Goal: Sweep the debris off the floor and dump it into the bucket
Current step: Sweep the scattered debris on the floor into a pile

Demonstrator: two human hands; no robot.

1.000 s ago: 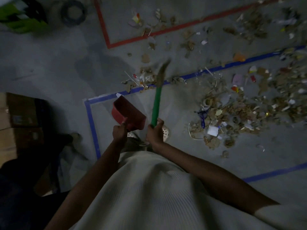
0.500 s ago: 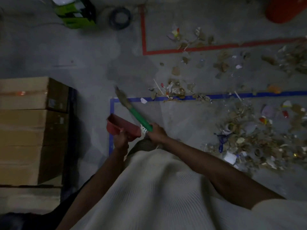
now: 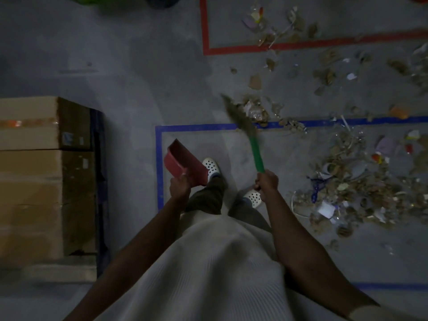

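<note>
Swung over from the left, where half a second ago it crossed above the pan, the broom now slants up and a little leftward from the right hand, and that hand has drawn well apart from the other one. Its fingers are wrapped tight round the lower end of the green handle, while the blurred brown bristles lie over the blue tape line, against a small clump of scraps just beyond it; whether they touch the floor I cannot tell. Curled round the handle of the red dustpan, the left hand holds it tilted, open mouth facing up and to the left, clear of the ground. Most of the debris lies in a wide heap to the right of the broom, inside the blue outline, with thinner scatter reaching up past the red tape. Two white perforated shoes stand between the hands, one just beside the pan. Stacked cardboard boxes fill the left side
</note>
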